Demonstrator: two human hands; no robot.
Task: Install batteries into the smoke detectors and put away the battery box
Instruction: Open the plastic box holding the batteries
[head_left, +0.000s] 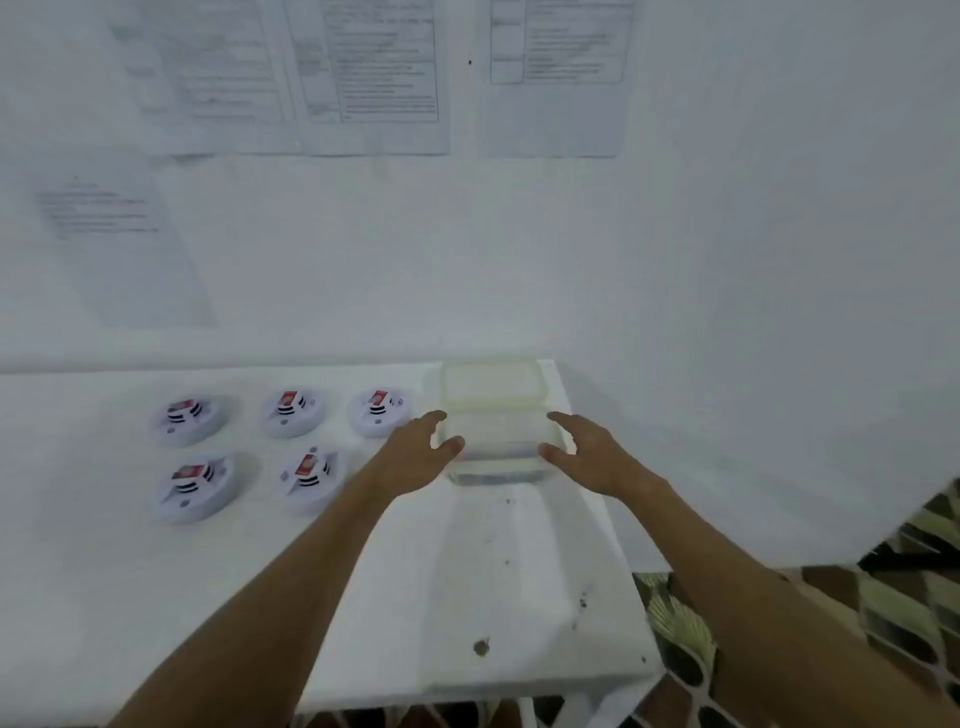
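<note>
The whole view is blurred. Print on the wall papers (382, 78) is unreadable. What the translucent battery box (493, 441) contains cannot be made out, nor whether the hands touch its sides. The counter (311, 597) runs off the left and near edges. Both forearms are cut off at the bottom edge.

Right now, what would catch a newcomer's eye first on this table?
Two bare hands, the left hand and right hand, flank a clear plastic box near the white table's far right corner. To its left lie five round white smoke detectors with red-labelled batteries, three behind, two in front.
</note>
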